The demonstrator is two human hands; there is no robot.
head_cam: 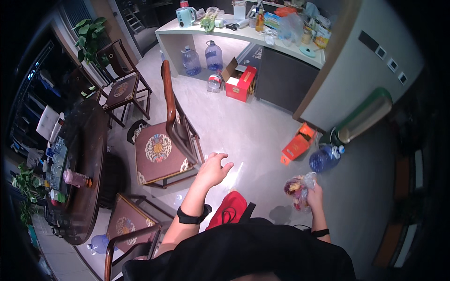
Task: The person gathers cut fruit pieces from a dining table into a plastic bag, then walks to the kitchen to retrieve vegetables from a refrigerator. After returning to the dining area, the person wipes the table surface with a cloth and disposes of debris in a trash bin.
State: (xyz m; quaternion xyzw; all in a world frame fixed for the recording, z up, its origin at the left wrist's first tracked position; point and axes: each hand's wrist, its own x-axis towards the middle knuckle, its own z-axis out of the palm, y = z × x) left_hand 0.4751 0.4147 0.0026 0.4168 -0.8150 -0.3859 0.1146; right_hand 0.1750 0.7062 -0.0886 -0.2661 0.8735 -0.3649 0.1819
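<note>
My left hand (pixel 213 170) is held out over the floor, fingers apart and with nothing in it, near the wooden chair with a brown embroidered cushion (pixel 158 149). On the right, my right hand (pixel 315 195) grips a clear plastic bag (pixel 299 189) with yellowish and dark red contents that I cannot make out. Beyond the bag, an opened orange-red carton (pixel 297 145) lies on the floor beside a large blue-tinted plastic water bottle (pixel 324 158). A red shoe (pixel 230 209) shows below my left hand.
A counter (pixel 239 33) holds a kettle, leafy greens and bags. Beneath it stand water bottles (pixel 191 60) and a red box (pixel 239 89). A dark oval table (pixel 100 147) and more chairs are on the left. A green cylindrical object (pixel 365 114) leans at the right wall.
</note>
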